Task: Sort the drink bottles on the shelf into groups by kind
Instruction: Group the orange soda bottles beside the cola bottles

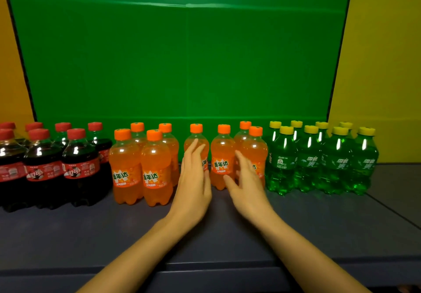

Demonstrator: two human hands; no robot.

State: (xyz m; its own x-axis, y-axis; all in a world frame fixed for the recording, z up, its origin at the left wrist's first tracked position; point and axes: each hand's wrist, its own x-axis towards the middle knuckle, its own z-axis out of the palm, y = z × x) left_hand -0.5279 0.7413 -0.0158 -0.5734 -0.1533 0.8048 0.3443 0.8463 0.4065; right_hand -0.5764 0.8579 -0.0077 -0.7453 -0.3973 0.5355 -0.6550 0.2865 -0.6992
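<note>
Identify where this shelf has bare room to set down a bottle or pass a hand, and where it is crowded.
Free: the front strip of the shelf before all the bottles, crossed only by the forearms, and the right end beyond the green bottles. Crowded: cola bottles, orange bottles and green ones fill the back with only narrow gaps.

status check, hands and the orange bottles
Left hand open at one loose orange bottle. Right hand open beside the next orange bottle. Cola bottles left, green bottles right, grouped. Nothing blocking.
</note>
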